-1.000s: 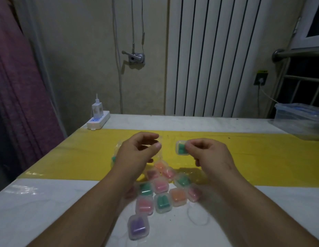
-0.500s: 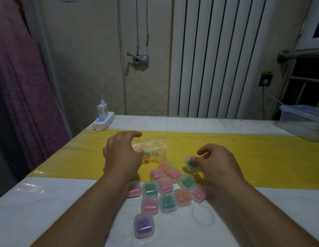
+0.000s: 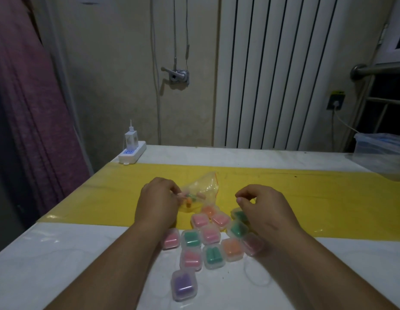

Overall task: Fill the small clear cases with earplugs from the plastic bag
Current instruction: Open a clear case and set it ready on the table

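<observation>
Left hand [image 3: 157, 204]: fingers pinch edge of plastic bag [image 3: 207, 186]; earplugs [image 3: 189, 198] inside.
Right hand [image 3: 265, 209]: fingers curled, nothing held, above the filled cases [image 3: 209, 234].

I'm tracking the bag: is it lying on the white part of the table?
No, the plastic bag lies on the yellow strip, beside the left hand.
</observation>
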